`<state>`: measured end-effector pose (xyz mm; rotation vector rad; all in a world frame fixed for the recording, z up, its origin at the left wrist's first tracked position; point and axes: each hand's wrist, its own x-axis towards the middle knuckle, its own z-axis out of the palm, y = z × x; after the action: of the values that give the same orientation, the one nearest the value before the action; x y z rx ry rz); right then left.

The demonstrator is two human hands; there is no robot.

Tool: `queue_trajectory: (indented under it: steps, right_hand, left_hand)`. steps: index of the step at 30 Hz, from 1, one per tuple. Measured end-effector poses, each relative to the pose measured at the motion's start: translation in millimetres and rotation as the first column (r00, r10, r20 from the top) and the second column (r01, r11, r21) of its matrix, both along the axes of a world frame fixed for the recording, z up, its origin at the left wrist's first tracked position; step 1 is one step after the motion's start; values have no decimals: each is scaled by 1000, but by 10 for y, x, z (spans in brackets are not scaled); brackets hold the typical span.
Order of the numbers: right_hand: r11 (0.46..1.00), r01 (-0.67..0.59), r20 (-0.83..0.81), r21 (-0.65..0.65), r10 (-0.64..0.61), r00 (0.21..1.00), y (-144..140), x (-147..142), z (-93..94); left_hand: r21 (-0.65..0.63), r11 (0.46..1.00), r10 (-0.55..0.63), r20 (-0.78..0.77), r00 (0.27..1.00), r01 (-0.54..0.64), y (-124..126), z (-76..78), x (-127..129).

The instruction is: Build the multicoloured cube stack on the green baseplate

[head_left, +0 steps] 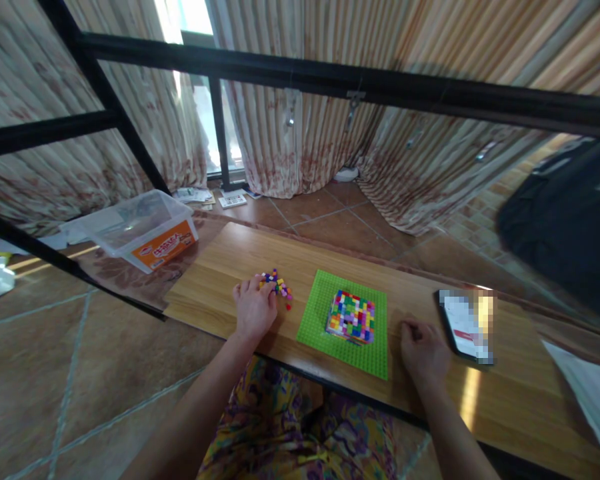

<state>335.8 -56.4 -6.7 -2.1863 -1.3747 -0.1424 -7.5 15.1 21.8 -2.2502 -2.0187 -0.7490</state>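
Note:
My left hand (257,308) rests at the near left side of a small pile of loose toy bricks (281,287) in many colours. Its fingers are apart and bent down at the pile's edge, and I see no brick held in them. A single red brick (289,307) lies just nearer than the pile. On a green studded baseplate (313,320) stands a block built of multicoloured bricks (351,317). To the right of the plate, my right hand (424,351) lies on the table with its fingers curled closed, and nothing shows in them.
The wooden table (205,287) carries a phone (463,327) right of my right hand and white paper (587,387) at the right end. Beyond its left end sits a clear plastic box (145,230) with an orange label. A black metal bar (300,70) crosses before the curtains.

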Motion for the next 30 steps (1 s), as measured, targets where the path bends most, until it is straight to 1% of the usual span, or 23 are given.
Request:
queue_trajectory:
  steps: [5, 10, 15, 21, 27, 30]
  right_hand:
    - [1000, -9, -10, 19, 10, 1000, 0, 3, -1]
    - [1000, 3, 0, 5, -3, 1000, 2, -3, 9]
    - [1000, -8, 3, 8, 8, 1000, 3, 5, 1]
    - [1000, 0, 10, 2, 0, 1000, 3, 2, -5]
    - [1000, 4, 7, 14, -4, 1000, 2, -14, 13]
    - [1000, -5, -3, 19, 5, 1000, 1, -12, 13]
  left_hand:
    - [14, 1000, 19, -22, 1000, -19, 13, 6, 2]
    - [8, 1000, 19, -24, 1000, -18, -11, 4, 0]
    - [-46, 998, 33, -56, 998, -35, -15, 54, 30]
    - [-97, 994, 34, -65, 997, -40, 56, 125, 65]
    - [-62, 998, 21, -26, 999, -22, 93, 70, 55]
    - [-13, 1000, -3, 58, 998, 4, 82, 97, 51]
